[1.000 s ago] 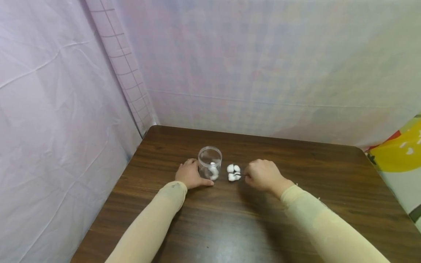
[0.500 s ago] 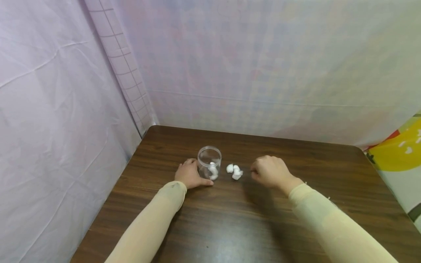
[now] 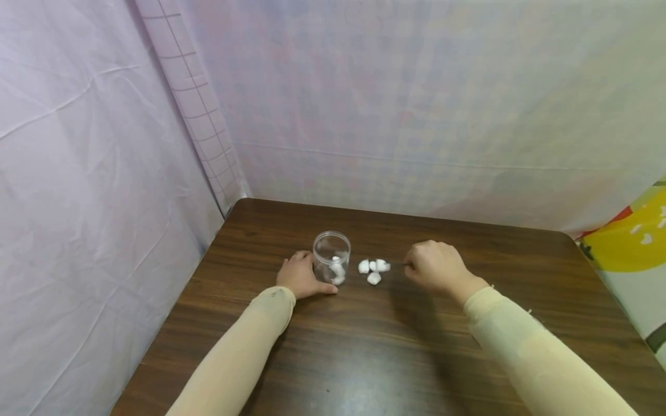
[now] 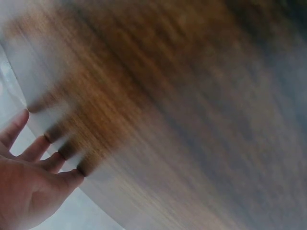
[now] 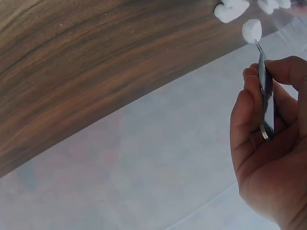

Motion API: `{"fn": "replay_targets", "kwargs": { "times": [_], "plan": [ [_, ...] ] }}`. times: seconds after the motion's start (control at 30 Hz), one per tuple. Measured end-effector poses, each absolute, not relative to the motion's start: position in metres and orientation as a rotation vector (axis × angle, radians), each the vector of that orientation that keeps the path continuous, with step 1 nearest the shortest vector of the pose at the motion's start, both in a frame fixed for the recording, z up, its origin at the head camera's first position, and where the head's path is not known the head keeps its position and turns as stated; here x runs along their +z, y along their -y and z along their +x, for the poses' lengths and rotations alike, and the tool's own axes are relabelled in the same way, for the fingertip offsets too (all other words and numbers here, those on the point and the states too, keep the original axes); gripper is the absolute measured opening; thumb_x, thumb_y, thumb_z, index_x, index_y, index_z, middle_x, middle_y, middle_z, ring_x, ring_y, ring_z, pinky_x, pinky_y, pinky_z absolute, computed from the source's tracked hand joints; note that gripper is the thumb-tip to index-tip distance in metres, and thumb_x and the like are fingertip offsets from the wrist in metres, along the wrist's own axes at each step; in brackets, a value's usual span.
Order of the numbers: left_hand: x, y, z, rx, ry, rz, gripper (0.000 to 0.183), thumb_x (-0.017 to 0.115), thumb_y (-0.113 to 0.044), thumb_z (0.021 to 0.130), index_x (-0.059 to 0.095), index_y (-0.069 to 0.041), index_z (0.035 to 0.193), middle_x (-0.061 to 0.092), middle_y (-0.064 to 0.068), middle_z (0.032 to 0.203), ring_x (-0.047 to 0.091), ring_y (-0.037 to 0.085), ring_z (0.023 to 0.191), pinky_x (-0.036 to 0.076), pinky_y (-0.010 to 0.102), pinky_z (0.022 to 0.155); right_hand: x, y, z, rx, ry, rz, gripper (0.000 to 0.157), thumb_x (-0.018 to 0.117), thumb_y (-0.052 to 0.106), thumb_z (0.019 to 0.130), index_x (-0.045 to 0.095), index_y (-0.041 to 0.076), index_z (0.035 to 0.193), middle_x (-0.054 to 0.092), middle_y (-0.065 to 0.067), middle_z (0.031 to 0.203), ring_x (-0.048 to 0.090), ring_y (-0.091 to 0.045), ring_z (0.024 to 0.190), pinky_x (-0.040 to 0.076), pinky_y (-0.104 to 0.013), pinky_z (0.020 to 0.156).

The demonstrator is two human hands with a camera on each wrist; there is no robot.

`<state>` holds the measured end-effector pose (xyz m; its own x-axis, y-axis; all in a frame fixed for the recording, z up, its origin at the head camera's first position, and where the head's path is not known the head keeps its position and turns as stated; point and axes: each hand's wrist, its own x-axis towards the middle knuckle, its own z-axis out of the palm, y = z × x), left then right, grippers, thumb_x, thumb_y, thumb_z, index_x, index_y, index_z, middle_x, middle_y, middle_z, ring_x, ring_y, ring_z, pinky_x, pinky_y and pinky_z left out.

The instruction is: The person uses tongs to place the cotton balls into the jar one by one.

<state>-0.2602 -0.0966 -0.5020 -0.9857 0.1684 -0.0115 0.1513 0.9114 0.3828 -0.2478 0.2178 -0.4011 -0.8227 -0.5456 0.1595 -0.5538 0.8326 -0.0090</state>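
Your cotton ball is right at the tips of the tweezers, just off your right hand, which is pinching them. I'd catch its fat middle, squeeze lightly and dodge the loose balls farther out. Your left hand is spread wide against the jar, so steady that on the worktop.

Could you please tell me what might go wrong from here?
The cotton ball sits only at the tips of the tweezers, so it could slip off. The other balls lie close by and might get nudged. The left hand could perhaps jostle the open jar beside it.
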Motion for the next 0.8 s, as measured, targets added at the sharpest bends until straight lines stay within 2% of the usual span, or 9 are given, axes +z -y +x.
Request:
{"fn": "replay_targets", "kwargs": {
  "times": [0.33, 0.63, 0.8],
  "plan": [
    [-0.501, 0.097, -0.26, 0.604, -3.037, 0.261, 0.11, 0.08, -0.076, 0.06, 0.054, -0.006, 0.141, 0.049, 0.014, 0.145, 0.043, 0.03, 0.135, 0.025, 0.057, 0.115, -0.381, -0.208, -0.254, 0.123, 2.795, 0.874, 0.039, 0.062, 0.01, 0.076, 0.034, 0.022, 0.052, 0.036, 0.006, 0.055, 0.03, -0.009, 0.046, 0.024, -0.026, 0.039],
    [-0.502, 0.097, -0.263, 0.599, -3.041, 0.264, 0.11, 0.079, -0.076, 0.06, 0.054, -0.006, 0.141, 0.049, 0.013, 0.145, 0.042, 0.029, 0.136, 0.024, 0.057, 0.116, -0.363, -0.191, -0.254, 0.145, 2.693, 0.893, 0.027, 0.06, 0.01, 0.082, 0.052, 0.021, 0.058, 0.045, 0.005, 0.063, 0.036, -0.011, 0.048, 0.028, -0.027, 0.04],
    [-0.502, 0.098, -0.262, 0.602, -3.034, 0.257, 0.11, 0.079, -0.076, 0.061, 0.053, -0.006, 0.142, 0.048, 0.013, 0.146, 0.042, 0.03, 0.136, 0.024, 0.057, 0.116, -0.354, -0.175, -0.253, 0.179, 2.646, 0.902, 0.018, 0.059, 0.01, 0.083, 0.07, 0.019, 0.072, 0.052, 0.005, 0.068, 0.038, -0.01, 0.048, 0.03, -0.028, 0.039]
  ]
}}
